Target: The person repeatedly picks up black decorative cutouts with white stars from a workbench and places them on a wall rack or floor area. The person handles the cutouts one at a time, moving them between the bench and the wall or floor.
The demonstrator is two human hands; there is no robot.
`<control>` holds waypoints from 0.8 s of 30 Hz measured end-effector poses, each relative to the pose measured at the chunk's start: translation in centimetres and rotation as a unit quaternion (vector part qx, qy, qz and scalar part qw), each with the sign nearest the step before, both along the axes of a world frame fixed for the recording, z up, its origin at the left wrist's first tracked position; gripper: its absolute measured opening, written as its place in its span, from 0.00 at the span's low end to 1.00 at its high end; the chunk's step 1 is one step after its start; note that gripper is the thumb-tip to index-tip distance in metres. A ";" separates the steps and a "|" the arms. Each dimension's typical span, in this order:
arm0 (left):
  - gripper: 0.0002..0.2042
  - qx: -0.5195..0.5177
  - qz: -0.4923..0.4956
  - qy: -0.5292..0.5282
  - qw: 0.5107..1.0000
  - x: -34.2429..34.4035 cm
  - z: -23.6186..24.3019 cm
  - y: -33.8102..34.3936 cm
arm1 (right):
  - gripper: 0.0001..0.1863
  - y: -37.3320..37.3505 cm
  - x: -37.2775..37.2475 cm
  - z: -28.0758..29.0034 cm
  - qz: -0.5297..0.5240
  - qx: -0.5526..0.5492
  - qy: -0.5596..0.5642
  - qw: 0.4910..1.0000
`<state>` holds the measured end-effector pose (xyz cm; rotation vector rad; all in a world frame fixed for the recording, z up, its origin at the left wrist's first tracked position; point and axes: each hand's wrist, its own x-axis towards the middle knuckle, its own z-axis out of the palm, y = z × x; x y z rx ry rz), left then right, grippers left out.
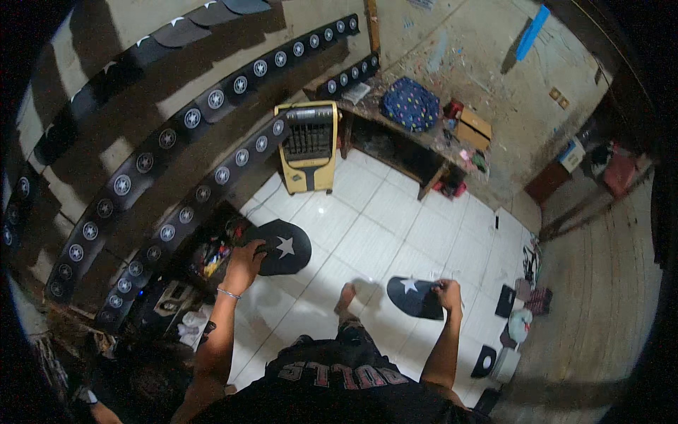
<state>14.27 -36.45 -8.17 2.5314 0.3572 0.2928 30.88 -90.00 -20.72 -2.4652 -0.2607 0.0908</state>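
Observation:
In my left hand (pixel 243 266) is a black rounded flat piece with a pale star (pixel 286 261), its fingers gripping the left edge, left of centre in the view. A similar dark piece with a white star (pixel 411 302) is in my right hand (pixel 450 295), pinched at its right end, lower right of centre. The two pieces are held apart above the white tiled floor (pixel 357 247). My bare foot (pixel 345 300) shows between them, below my hands.
Several dark strips with round emblems (pixel 215 99) line the left. A yellow air cooler (pixel 321 169) stands by a wooden bench (pixel 367 109) carrying a spotted bag (pixel 411 102) and cardboard box (pixel 473 127). Clutter (pixel 522 318) lines the right wall. Someone else's arm (pixel 102 411) shows lower left.

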 end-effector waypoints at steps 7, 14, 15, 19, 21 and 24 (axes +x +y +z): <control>0.11 -0.077 0.077 -0.086 0.990 16.0 5.2 3.5 | 0.12 7.2 21.4 1.8 0.011 0.132 0.102 0.986; 0.07 -0.059 0.197 -0.133 0.970 26.9 7.5 7.0 | 0.14 22.2 42.5 7.1 0.164 0.184 0.059 0.967; 0.07 -0.058 0.200 -0.138 0.968 28.7 7.5 7.7 | 0.16 24.0 45.3 7.0 0.164 0.175 0.053 0.969; 0.06 -0.090 0.207 -0.160 0.961 36.0 8.0 11.1 | 0.24 32.4 56.4 8.1 0.205 0.211 0.065 0.954; 0.06 -0.152 0.237 -0.173 0.944 39.9 8.3 12.8 | 0.24 35.7 62.7 9.8 0.225 0.206 0.028 0.952; 0.06 -0.208 0.299 -0.184 0.913 44.1 9.5 14.6 | 0.22 43.4 68.2 19.7 0.260 0.224 0.003 0.939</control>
